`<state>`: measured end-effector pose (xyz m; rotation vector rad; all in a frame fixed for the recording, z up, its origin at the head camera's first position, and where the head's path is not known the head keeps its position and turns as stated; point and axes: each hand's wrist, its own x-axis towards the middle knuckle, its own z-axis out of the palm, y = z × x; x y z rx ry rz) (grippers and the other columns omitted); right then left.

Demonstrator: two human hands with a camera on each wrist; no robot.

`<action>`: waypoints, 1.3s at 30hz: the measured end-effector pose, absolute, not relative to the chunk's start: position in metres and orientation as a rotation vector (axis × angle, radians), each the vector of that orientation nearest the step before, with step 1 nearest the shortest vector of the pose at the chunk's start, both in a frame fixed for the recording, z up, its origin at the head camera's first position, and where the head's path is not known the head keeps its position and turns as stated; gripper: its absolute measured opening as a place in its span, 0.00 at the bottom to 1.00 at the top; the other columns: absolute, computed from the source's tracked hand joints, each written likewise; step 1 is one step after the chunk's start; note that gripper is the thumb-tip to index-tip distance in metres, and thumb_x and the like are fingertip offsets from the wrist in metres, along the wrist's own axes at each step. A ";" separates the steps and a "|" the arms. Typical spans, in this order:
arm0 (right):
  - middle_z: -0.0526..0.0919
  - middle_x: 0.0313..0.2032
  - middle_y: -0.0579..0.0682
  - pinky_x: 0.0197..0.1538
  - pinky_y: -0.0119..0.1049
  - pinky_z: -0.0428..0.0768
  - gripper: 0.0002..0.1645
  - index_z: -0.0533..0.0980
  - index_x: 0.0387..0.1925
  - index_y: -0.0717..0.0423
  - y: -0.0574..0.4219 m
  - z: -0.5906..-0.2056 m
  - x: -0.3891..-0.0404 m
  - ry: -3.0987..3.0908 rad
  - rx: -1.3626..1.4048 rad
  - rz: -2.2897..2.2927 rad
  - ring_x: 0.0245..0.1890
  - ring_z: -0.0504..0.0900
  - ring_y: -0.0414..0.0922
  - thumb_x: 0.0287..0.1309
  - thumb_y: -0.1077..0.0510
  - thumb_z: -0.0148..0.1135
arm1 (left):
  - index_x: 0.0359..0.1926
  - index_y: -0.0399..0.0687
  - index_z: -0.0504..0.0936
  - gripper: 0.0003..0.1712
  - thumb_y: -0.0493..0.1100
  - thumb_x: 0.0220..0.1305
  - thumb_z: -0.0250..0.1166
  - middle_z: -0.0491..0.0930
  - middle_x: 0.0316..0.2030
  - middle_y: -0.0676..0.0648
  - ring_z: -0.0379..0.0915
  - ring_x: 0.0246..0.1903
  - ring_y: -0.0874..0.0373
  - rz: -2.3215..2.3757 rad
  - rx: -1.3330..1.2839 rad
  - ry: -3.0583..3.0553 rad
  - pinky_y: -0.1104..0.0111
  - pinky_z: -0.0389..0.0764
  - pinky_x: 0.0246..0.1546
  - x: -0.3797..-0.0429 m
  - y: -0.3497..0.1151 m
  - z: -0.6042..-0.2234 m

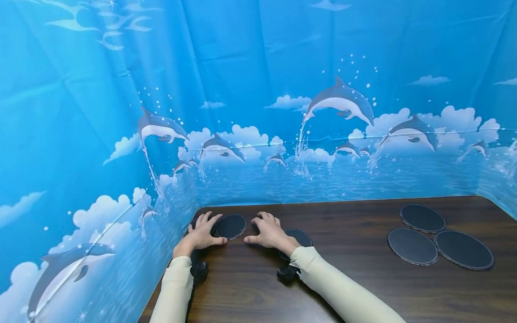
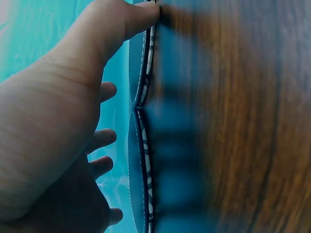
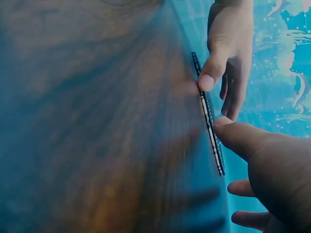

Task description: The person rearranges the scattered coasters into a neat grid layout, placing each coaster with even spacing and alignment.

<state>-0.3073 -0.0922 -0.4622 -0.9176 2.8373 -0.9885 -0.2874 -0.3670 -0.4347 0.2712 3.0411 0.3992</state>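
A dark round pad (image 1: 232, 225) with a pale stitched rim lies flat on the wooden table, between my two hands. On its left is my left hand (image 1: 201, 235), fingers spread, its thumb at the pad's near edge. That hand partly covers a second round pad, whose edge meets the first in the left wrist view. To the right of the middle pad hovers my right hand (image 1: 269, 232), fingers apart and holding nothing. Beneath the right wrist, another dark pad (image 1: 302, 236) shows in part. Whether either thumb presses on a pad I cannot tell.
Three more round pads, a back one (image 1: 422, 218), a left one (image 1: 413, 246) and a right one (image 1: 464, 250), lie grouped on the table's right side. A blue dolphin-print curtain (image 1: 258, 179) hangs along the table's back and left edges.
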 end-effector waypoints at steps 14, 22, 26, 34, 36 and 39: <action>0.63 0.69 0.63 0.65 0.63 0.55 0.42 0.76 0.65 0.57 -0.107 -0.463 -0.311 2.906 -0.882 -0.855 0.70 0.57 0.62 0.59 0.34 0.70 | 0.77 0.42 0.63 0.55 0.68 0.60 0.70 0.46 0.77 0.30 0.38 0.74 0.29 0.381 0.313 3.027 0.26 0.43 0.62 -0.291 -0.372 -0.437; 0.64 0.69 0.63 0.64 0.63 0.56 0.38 0.78 0.62 0.60 -0.121 -0.464 -0.310 2.917 -0.855 -0.885 0.69 0.58 0.61 0.63 0.36 0.68 | 0.73 0.41 0.69 0.51 0.65 0.59 0.73 0.49 0.76 0.30 0.40 0.74 0.30 0.392 0.365 3.037 0.28 0.44 0.64 -0.291 -0.376 -0.434; 0.64 0.70 0.62 0.64 0.62 0.57 0.35 0.78 0.61 0.62 -0.125 -0.465 -0.311 2.917 -0.845 -0.900 0.70 0.58 0.60 0.64 0.39 0.68 | 0.72 0.41 0.71 0.50 0.64 0.57 0.74 0.51 0.76 0.31 0.41 0.74 0.31 0.432 0.381 3.039 0.30 0.46 0.65 -0.293 -0.375 -0.435; 0.63 0.71 0.61 0.64 0.60 0.57 0.31 0.79 0.59 0.61 -0.128 -0.465 -0.315 2.890 -0.881 -0.890 0.71 0.57 0.59 0.67 0.42 0.66 | 0.70 0.39 0.73 0.49 0.63 0.56 0.76 0.55 0.75 0.33 0.42 0.75 0.33 0.527 0.417 3.042 0.32 0.47 0.67 -0.297 -0.375 -0.442; 0.63 0.71 0.61 0.63 0.60 0.57 0.28 0.79 0.57 0.61 -0.128 -0.465 -0.315 2.887 -0.899 -0.889 0.71 0.57 0.58 0.68 0.43 0.66 | 0.69 0.39 0.73 0.48 0.63 0.55 0.76 0.55 0.75 0.34 0.41 0.75 0.34 0.550 0.420 3.044 0.33 0.46 0.68 -0.297 -0.376 -0.442; 0.64 0.71 0.60 0.62 0.59 0.58 0.26 0.80 0.54 0.62 -0.128 -0.466 -0.315 2.876 -0.937 -0.896 0.71 0.58 0.58 0.69 0.44 0.65 | 0.68 0.40 0.75 0.48 0.63 0.55 0.76 0.56 0.75 0.36 0.40 0.76 0.35 0.597 0.419 3.045 0.34 0.43 0.69 -0.296 -0.376 -0.443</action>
